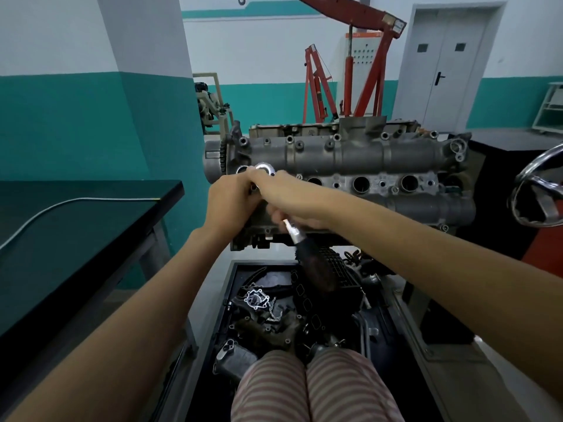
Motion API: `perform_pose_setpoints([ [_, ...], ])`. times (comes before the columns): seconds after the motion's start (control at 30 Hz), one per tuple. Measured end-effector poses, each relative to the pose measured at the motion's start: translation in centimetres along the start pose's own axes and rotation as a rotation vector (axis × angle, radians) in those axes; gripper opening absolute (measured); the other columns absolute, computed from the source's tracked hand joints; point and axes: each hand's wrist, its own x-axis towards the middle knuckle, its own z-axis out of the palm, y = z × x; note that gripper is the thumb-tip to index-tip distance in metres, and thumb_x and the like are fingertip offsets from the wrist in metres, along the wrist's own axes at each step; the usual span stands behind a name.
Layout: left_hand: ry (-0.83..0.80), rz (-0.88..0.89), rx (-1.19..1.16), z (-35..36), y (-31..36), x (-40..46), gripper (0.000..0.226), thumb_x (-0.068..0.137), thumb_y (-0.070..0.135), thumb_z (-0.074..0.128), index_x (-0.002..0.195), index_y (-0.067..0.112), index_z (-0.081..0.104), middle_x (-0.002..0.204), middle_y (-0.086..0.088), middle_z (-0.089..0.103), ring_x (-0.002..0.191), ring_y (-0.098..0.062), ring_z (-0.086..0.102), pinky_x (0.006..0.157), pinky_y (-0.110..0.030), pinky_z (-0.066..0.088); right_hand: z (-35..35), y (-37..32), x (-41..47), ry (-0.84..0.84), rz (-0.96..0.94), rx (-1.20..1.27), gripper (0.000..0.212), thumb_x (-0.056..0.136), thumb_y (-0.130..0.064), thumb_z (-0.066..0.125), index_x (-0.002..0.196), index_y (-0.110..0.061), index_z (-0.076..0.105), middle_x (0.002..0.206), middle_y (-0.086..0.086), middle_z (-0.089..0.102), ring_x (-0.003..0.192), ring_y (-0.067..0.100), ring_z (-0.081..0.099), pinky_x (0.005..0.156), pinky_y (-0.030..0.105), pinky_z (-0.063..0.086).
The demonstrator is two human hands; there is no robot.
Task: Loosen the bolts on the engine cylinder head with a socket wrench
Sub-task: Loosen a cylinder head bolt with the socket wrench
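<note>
The grey engine cylinder head (365,156) sits on a stand in front of me, with several bolts along its top rail and round ports across its face. A socket wrench (307,257) with a shiny ratchet head (264,169) and a dark handle stands at the head's left end, its handle slanting down toward me. My right hand (286,196) grips the wrench shaft just below the ratchet head. My left hand (233,199) holds the wrench near its head from the left. The bolt and socket under the hands are hidden.
A black tray (231,287) of loose engine parts lies below the engine, in front of my knees. A dark workbench (85,214) stands to the left. A chrome handwheel (539,190) is at the right. Red engine hoists (362,71) stand behind.
</note>
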Motion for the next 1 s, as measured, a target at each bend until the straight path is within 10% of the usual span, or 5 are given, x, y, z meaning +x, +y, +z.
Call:
perform_pose_setpoints([
  [0.27,-0.024,0.092,-0.025,-0.5,0.4,-0.2,0.021,0.075,0.018,0.045,0.057,0.022,0.036,0.049,0.013,0.037,0.045,-0.008,0.032,0.044,-0.023,0.022,-0.4,1.2,0.4,0.698,-0.450,-1.334,0.050,0.089,-0.059,0.032,0.097,-0.012,0.044,0.078,0.002,0.049,0.070,0.022,0.046,0.061,0.031,0.030],
  [0.5,-0.039,0.010,0.008,-0.6,0.8,-0.3,0.033,0.072,0.003,0.049,0.051,0.024,0.033,0.044,0.009,0.034,0.049,-0.019,0.036,0.045,-0.027,0.021,1.0,-0.1,-0.8,-0.038,0.118,0.424,0.047,0.094,-0.050,0.035,0.095,-0.006,0.049,0.076,0.005,0.048,0.065,0.017,0.048,0.064,0.031,0.047],
  [0.8,-0.010,0.074,-0.044,-0.4,0.2,-0.2,0.036,0.077,0.017,0.054,0.057,0.032,0.029,0.048,0.019,0.034,0.045,-0.010,0.035,0.045,-0.023,0.020,-1.5,-0.2,0.4,0.554,-0.419,-1.168,0.048,0.090,-0.058,0.031,0.078,-0.014,0.045,0.060,-0.004,0.038,0.053,0.014,0.041,0.044,0.026,0.021],
  [0.9,-0.041,0.082,-0.033,-0.9,0.4,-0.1,0.033,0.071,0.013,0.047,0.057,0.035,0.026,0.044,0.019,0.031,0.041,-0.003,0.030,0.044,-0.021,0.016,0.8,1.3,-0.4,0.580,-0.396,-0.890,0.041,0.091,-0.053,0.035,0.092,-0.012,0.040,0.072,-0.002,0.049,0.066,0.018,0.048,0.054,0.029,0.031],
  [1.0,-0.081,-0.104,-0.126,-0.3,0.3,-0.2,0.045,0.073,0.000,0.049,0.051,0.032,0.028,0.037,0.014,0.029,0.041,-0.010,0.031,0.042,-0.021,0.018,2.0,0.4,-1.4,0.096,0.017,0.252,0.035,0.091,-0.038,0.042,0.105,-0.006,0.046,0.081,0.003,0.051,0.069,0.016,0.051,0.059,0.027,0.043],
])
